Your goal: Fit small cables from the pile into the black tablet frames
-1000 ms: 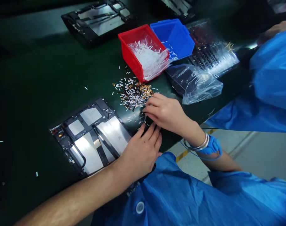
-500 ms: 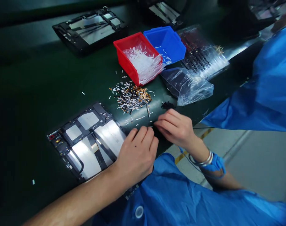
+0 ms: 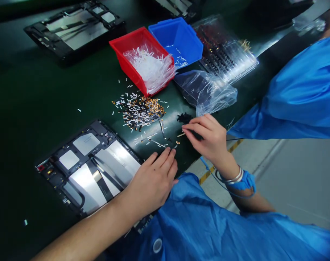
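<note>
My right hand pinches a thin pale strip at its fingertips, and something dark shows under its fingers. A black clump lies just above it on the green mat. My left hand rests on the mat with its fingers apart, holding nothing, beside a small gold-tipped part. It overlaps the near corner of a dark tablet frame. Further up, a loose pile of white strips and gold parts is scattered across the mat.
A red bin holds white strips in clear plastic, next to a blue bin. A clear bag and a bagged parts tray lie beyond. Another tablet frame sits behind. A blue-sleeved person stands right.
The whole scene has shifted left and up in view as my head turned. My right fingers have drawn together on the thin strip. My left fingers have spread slightly.
</note>
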`<state>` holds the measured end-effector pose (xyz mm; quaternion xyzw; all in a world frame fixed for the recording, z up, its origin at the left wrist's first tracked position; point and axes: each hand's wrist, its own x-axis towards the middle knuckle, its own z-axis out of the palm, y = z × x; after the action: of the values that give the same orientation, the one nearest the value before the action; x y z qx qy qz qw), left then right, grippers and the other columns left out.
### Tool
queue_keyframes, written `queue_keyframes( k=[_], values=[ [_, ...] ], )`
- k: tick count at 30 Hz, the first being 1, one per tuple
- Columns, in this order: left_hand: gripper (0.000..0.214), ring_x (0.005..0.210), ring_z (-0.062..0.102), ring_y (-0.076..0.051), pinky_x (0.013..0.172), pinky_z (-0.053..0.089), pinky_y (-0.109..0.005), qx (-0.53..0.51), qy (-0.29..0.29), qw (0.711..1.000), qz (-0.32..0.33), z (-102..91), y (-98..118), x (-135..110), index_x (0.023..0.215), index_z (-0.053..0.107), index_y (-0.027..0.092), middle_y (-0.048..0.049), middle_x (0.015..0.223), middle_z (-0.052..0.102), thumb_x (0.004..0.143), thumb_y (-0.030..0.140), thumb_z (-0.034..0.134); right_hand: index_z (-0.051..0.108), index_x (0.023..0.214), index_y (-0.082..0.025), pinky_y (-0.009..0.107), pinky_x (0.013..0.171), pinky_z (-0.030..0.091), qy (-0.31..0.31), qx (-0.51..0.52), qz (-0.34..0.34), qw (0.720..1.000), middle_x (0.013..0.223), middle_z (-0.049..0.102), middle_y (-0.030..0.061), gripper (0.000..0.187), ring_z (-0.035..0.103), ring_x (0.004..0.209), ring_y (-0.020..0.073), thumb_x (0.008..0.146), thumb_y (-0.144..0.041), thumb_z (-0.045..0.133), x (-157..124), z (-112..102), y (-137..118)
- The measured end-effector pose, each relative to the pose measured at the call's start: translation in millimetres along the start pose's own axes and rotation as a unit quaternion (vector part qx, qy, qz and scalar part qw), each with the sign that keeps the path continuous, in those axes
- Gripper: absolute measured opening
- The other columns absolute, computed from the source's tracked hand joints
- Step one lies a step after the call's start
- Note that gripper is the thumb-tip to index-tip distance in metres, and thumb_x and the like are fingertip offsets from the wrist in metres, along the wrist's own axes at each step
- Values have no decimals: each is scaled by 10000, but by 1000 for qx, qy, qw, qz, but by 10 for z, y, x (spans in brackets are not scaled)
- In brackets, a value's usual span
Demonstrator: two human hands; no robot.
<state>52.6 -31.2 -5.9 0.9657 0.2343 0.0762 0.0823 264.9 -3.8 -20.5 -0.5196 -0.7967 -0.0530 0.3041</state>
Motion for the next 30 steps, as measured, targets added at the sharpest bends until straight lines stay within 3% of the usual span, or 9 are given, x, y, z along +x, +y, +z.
queue_keyframes(
  k=[4, 8, 12, 14, 16, 19, 23, 26, 30],
  values=[
    [419, 1253, 503, -274, 946, 395, -363, -1, -13, 1000, 1, 3, -10, 2, 1197, 600, 63, -163, 1349, 548, 973, 321, 357, 672, 754, -199, 315, 556, 390, -83, -111, -18, 990, 743, 639, 53, 164, 527, 739, 194, 856, -170, 546, 193, 82, 89],
    [411, 1234, 517, -288, 926, 414, -378, -8, -4, 1000, 3, 25, -14, 2, 1178, 606, 48, -176, 1333, 558, 967, 313, 373, 634, 673, -188, 315, 523, 343, -122, -127, -12, 984, 680, 608, 54, 179, 513, 723, 197, 817, -128, 546, 290, 114, 105],
    [353, 1221, 522, -291, 918, 435, -390, -52, 31, 998, -21, 3, -12, -3, 1157, 605, 46, -178, 1322, 567, 957, 235, 385, 627, 675, -195, 295, 559, 383, -84, 32, 82, 993, 652, 591, 15, 141, 492, 639, 151, 798, -142, 582, 260, 30, -9],
    [322, 1186, 539, -273, 924, 442, -385, -134, 74, 985, -74, -50, -20, -6, 1144, 601, 57, -172, 1289, 589, 950, 182, 376, 636, 709, -199, 273, 538, 391, -43, 185, 157, 969, 673, 599, -4, 93, 490, 600, 123, 796, -177, 615, 201, -11, -142],
    [291, 1085, 579, -230, 903, 457, -353, -266, 110, 946, -152, -130, -41, -1, 1140, 588, 77, -148, 1192, 634, 949, 178, 393, 644, 733, -206, 257, 528, 402, -9, 338, 212, 917, 699, 608, -10, 63, 510, 608, 113, 792, -225, 647, 126, -14, -308],
    [222, 796, 593, -155, 710, 476, -267, -494, 88, 835, -227, -248, -91, 24, 1019, 613, 122, -62, 918, 665, 946, 245, 443, 650, 731, -214, 261, 549, 426, 13, 473, 240, 848, 704, 597, -8, 115, 527, 641, 118, 785, -313, 676, 28, 54, -538],
    [280, 608, 491, -107, 562, 391, -220, -669, 70, 701, -237, -302, -154, 52, 730, 589, 144, -6, 677, 569, 932, 278, 450, 639, 712, -211, 261, 553, 438, 26, 525, 251, 813, 693, 572, -12, 177, 530, 644, 117, 779, -369, 684, -23, 159, -676],
    [283, 605, 476, -102, 546, 361, -218, -710, 88, 659, -232, -292, -178, 42, 702, 584, 143, -10, 675, 561, 916, 292, 474, 628, 713, -210, 263, 584, 454, 31, 540, 240, 806, 697, 574, -11, 172, 546, 677, 121, 789, -356, 677, -29, 175, -683],
    [278, 624, 485, -111, 545, 355, -225, -722, 79, 652, -217, -311, -188, 16, 688, 580, 149, -20, 687, 572, 900, 305, 492, 631, 737, -215, 265, 611, 470, 31, 545, 220, 808, 734, 602, -5, 131, 564, 704, 122, 806, -321, 666, -43, 152, -683]
  ],
)
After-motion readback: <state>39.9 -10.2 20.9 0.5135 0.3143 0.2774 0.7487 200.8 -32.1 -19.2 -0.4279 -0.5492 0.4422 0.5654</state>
